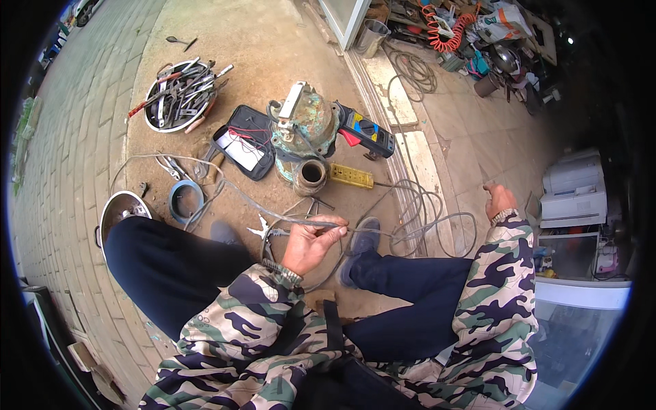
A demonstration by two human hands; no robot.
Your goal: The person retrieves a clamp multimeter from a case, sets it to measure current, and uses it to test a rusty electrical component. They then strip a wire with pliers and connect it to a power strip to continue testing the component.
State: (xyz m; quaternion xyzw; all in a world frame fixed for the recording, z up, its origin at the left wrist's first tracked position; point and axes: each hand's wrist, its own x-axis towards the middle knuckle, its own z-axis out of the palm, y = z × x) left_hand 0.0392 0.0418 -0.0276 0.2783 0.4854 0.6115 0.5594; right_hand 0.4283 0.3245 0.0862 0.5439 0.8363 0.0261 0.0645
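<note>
Fingertips of the left hand (309, 247) pinch together on the grey cable (258, 205), probably to lift that stretch for handling; the right hand (502, 199) has its index finger out, the others curled, around what, if anything, I cannot tell. Beyond, the corroded pump (316, 124) stands upright, apparently for access, the clamp meter (369, 132) just beside it.
</note>
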